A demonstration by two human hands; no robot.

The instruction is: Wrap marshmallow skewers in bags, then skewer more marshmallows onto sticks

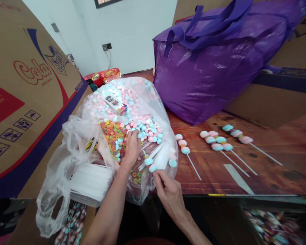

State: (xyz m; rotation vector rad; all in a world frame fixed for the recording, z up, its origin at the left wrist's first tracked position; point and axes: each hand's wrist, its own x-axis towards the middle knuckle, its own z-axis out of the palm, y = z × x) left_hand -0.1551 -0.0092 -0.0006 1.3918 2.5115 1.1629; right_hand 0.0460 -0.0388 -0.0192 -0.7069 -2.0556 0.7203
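Note:
My right hand [169,190] pinches the lower end of a candy skewer, whose blue and pink marshmallows [149,161] and a small ring candy show above the fingertips. At the edge of a heap of loose pink and blue marshmallows [153,131], my left hand [133,146] has its fingers curled together. Pale pieces lie right at its fingertips; what it grips is partly hidden. Beside that hand, colourful ring candies [113,132] spread out on clear plastic. White sticks [161,157] lie between my hands.
Finished-looking marshmallow skewers [216,141] lie on the wooden table [201,183] at right. A purple bag [206,71] stands behind them. A large cardboard box [35,85] rises at left. A pack of white sticks [90,182] sits near the front edge beside crumpled plastic [76,132].

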